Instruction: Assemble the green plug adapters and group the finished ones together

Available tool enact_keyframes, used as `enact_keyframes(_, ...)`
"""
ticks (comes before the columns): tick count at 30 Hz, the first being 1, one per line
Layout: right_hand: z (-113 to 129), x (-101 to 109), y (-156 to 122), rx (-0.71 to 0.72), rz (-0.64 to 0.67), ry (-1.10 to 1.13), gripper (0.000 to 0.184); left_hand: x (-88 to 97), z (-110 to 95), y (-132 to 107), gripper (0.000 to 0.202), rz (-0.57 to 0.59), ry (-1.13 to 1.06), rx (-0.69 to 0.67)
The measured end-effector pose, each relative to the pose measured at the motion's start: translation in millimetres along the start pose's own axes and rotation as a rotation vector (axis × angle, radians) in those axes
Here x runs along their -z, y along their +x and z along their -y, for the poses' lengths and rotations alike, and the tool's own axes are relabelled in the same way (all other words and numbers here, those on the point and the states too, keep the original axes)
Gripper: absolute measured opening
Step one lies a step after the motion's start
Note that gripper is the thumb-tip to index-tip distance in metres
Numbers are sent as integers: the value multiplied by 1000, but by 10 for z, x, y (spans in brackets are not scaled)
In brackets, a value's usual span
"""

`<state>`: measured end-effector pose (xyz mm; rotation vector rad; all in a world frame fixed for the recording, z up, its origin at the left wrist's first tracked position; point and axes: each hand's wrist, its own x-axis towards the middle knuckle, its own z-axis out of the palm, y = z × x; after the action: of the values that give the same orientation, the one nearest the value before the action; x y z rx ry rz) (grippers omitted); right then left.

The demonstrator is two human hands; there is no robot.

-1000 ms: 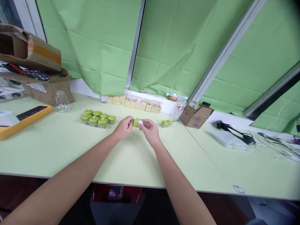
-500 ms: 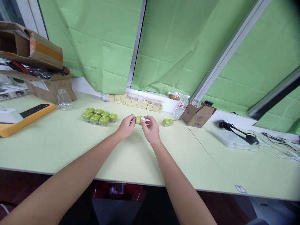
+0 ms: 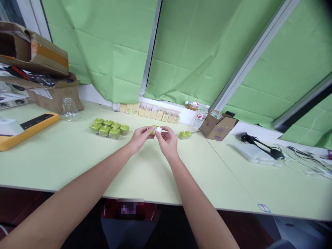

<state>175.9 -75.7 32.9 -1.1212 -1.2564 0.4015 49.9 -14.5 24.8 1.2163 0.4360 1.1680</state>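
Observation:
Above the middle of the table [image 3: 145, 173], my two hands meet around one small green-and-white piece [image 3: 154, 130], lying sideways between the fingertips. My left hand [image 3: 140, 138] is closed on its green end. Thumb and fingers of my right hand [image 3: 168, 141] pinch its white end. What the piece is exactly is too small to make out. To the left stand several small clear cups with green tops [image 3: 109, 128], each with a little yellowish tip. Two similar green-topped cups [image 3: 185, 134] are to the right of my right hand.
A row of small beige boxes [image 3: 158, 114] lines the back wall. Right of it are clear bottles [image 3: 199, 120], an open carton [image 3: 218, 126] and a black headset-like item [image 3: 261, 146]. At left are stacked cardboard boxes [image 3: 52, 93], a clear jar [image 3: 70, 110] and a yellow-edged device [image 3: 31, 129].
My left fingers have shifted their grip, and the thumb now lies along the green end. The piece has turned slightly between my hands. The cups on the table stay put.

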Motion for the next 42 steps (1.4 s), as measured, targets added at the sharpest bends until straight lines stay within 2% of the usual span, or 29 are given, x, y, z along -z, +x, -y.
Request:
enact_keyframes(6, 12, -13, 8, 65, -12, -70, 31, -8, 6, 14, 35, -18, -100, 43)
enact_keyframes(10, 8, -19, 11, 93, -22, -102, 31, -11, 1, 14, 34, 11, -113, 45)
enact_keyframes(19, 64, -58, -44, 83, -92, -130, 30, -27, -52, -19, 32, 33, -168, 69)
enact_keyframes(26, 102, -45, -63, 123, -36, -190, 34, -4, -43, -3, 28, 42, -255, 107)
enact_keyframes(30, 144, -55, -79, 220, 30, -209, 38, 4, -68, 31, 26, 20, -377, 146)
enact_keyframes(37, 141, -117, -100, 494, -31, -307, 27, 60, -74, 32, 27, 64, -509, 204)
enact_keyframes(42, 144, -116, -95, 529, -56, -371, 28, 38, -69, 5, 30, 126, -511, 215)
